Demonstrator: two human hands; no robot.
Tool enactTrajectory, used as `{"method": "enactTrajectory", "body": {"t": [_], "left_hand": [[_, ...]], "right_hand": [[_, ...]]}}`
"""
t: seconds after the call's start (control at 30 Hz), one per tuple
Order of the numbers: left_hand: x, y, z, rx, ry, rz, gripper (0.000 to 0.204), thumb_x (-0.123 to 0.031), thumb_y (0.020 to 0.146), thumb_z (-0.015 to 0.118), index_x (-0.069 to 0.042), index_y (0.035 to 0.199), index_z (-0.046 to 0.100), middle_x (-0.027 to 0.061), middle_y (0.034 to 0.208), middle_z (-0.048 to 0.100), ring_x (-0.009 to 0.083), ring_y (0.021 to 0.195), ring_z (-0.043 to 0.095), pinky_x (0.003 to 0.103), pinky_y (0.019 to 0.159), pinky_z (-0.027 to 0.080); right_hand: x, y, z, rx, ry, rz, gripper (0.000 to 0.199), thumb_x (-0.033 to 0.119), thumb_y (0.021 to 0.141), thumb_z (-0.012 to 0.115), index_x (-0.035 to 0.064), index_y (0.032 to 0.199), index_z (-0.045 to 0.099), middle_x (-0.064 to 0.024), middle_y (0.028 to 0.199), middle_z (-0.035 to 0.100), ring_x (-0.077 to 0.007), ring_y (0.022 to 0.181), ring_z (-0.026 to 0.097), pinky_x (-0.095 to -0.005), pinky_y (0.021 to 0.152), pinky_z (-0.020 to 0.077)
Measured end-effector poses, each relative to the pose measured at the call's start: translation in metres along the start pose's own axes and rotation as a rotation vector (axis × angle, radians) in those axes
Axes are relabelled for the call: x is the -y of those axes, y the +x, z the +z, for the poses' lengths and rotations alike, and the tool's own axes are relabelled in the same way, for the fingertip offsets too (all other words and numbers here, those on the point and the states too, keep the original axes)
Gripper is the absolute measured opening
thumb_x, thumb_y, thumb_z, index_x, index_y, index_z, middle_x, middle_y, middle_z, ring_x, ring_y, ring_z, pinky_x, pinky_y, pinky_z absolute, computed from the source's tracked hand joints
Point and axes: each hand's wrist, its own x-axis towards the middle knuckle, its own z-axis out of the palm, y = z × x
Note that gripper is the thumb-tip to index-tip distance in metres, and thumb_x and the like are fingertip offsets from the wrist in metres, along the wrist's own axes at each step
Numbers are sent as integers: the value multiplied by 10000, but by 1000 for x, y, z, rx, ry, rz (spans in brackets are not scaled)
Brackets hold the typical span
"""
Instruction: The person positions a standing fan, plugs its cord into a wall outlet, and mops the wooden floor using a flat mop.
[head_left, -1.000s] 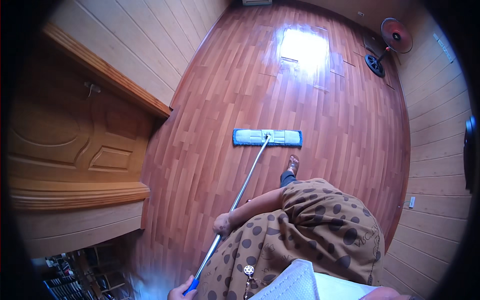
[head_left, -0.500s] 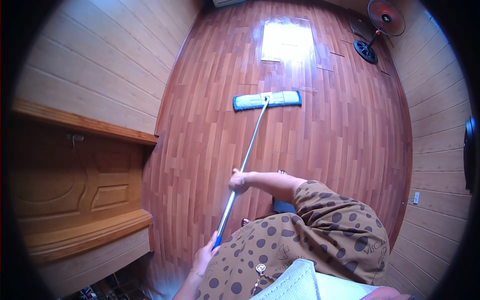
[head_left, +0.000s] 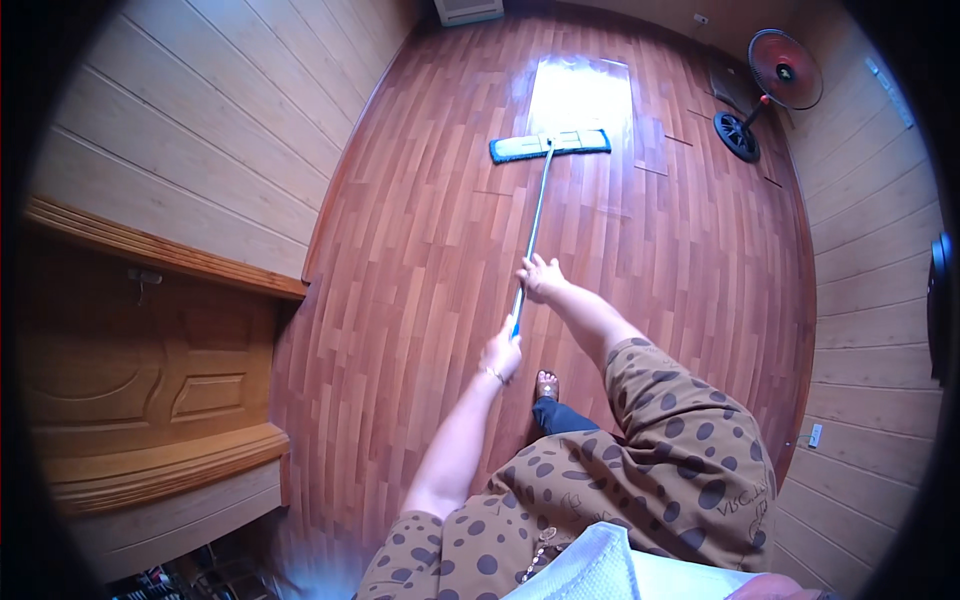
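Observation:
A flat dust mop [head_left: 575, 142] with a wide pale head and dark blue fringe lies on the wood-plank floor [head_left: 420, 220], just short of a bright patch of reflected light. Its thin metal pole slants back toward me. At the blue grip on the pole's near end, my left hand [head_left: 500, 356] is closed around it. Farther up, my right hand [head_left: 541, 278] holds the pole, some fingers lifted and the rest wrapped partly out of sight. Both arms stretch forward.
A standing fan [head_left: 738, 135] is at the far right by the wall. On the left a carved wooden door [head_left: 200, 350] stands beside pale plank walls. A white box-like object [head_left: 470, 10] sits at the far end. My sandaled foot [head_left: 546, 385] is on the floor below my hands.
The mop has slid away from me, up to the light patch. Both hands have moved forward with the pole, the left one swinging up from near my lap. One foot shows more fully.

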Motion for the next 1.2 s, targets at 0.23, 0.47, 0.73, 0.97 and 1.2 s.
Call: {"method": "enactTrajectory", "body": {"t": [0.23, 0.47, 0.73, 0.97, 1.2], "left_hand": [[51, -141, 16, 83, -8, -38, 533, -343, 876, 482, -294, 1378, 311, 276, 997, 593, 433, 957, 567, 482, 829, 444], [248, -391, 44, 240, -657, -158, 508, -154, 909, 514, -147, 1383, 332, 194, 1227, 535, 212, 1114, 547, 296, 895, 419], [117, -631, -155, 143, -958, -1326, 530, -354, 887, 569, 6, 1265, 480, 82, 1000, 651, 124, 926, 594, 267, 821, 451], [72, -652, -125, 86, -369, -520, 436, -24, 867, 542, -27, 1295, 460, 84, 1243, 553, 112, 1112, 512, 224, 962, 357], [16, -539, -50, 82, -336, -355, 429, -16, 881, 504, -33, 1305, 444, 126, 1269, 527, 137, 1149, 500, 224, 966, 359]], "right_hand": [[64, -92, 67, 46, -124, -211, 367, 207, 809, 509, 103, 1160, 530, -129, 1303, 408, -254, 1320, 236, -501, 901, 324], [229, -226, 122, 424, -189, -875, 408, 507, 726, 636, 112, 812, 690, -86, 746, 652, -269, 761, 631, -449, 658, 464], [382, -398, 100, 586, 447, -1409, 271, 358, 769, 642, 97, 842, 644, -145, 761, 628, -321, 744, 599, -415, 656, 458], [374, -402, 128, 679, 461, -1535, 278, 277, 694, 634, 33, 827, 624, -174, 719, 618, -346, 716, 599, -434, 633, 455], [250, -310, 131, 643, 240, -1455, 346, 358, 702, 627, 51, 861, 637, -185, 803, 629, -351, 796, 604, -432, 684, 468]]}}
